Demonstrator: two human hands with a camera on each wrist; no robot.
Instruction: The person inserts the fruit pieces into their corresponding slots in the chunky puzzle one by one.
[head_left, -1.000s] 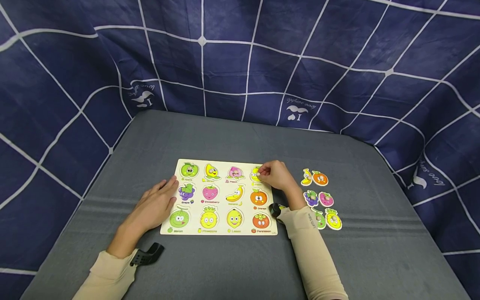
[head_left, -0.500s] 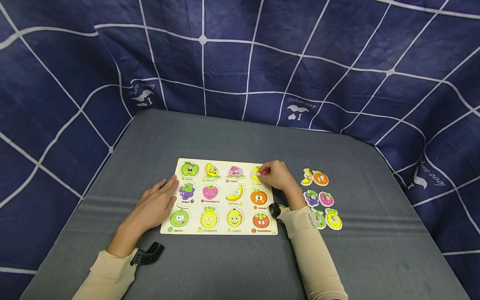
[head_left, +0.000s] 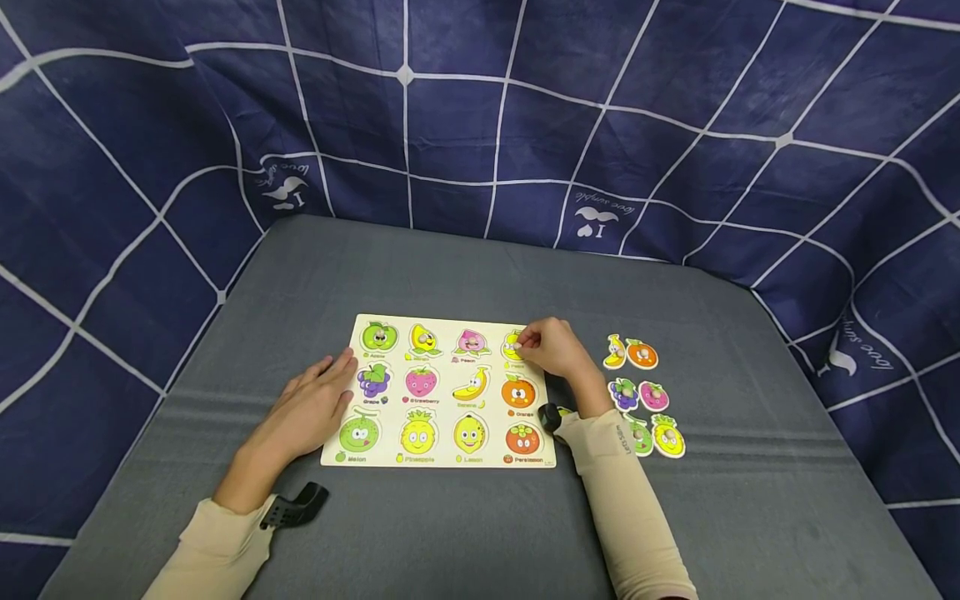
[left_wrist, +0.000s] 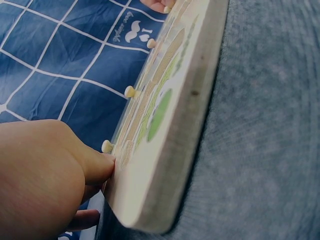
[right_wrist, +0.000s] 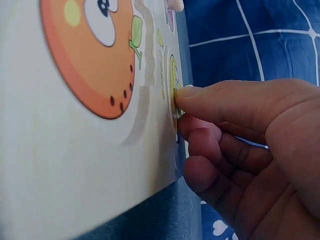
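Note:
A wooden fruit puzzle board [head_left: 444, 443] lies flat on the grey table, printed with labelled fruits in rows. My right hand [head_left: 558, 348] pinches the small knob of a yellow pear piece [head_left: 510, 345] at the board's top right spot; the fingertips partly cover it. In the right wrist view, the pear piece [right_wrist: 174, 90] sits close against the board. Knobbed apple [head_left: 378, 337], mango [head_left: 423, 341] and peach [head_left: 471, 343] pieces fill the rest of the top row. My left hand [head_left: 311, 408] rests with extended fingers at the board's left edge, its thumb touching there.
Right of the board lie loose pieces: a banana [head_left: 615, 352], an orange [head_left: 642, 355], grapes [head_left: 624, 393], a pink fruit [head_left: 654, 397], a green one [head_left: 641, 438] partly behind the right sleeve, and a pineapple [head_left: 668, 437]. A blue gridded curtain [head_left: 450, 125] surrounds the table.
The head view has shifted very slightly. Both hands stay in place, the right one still pinching the pear piece's knob.

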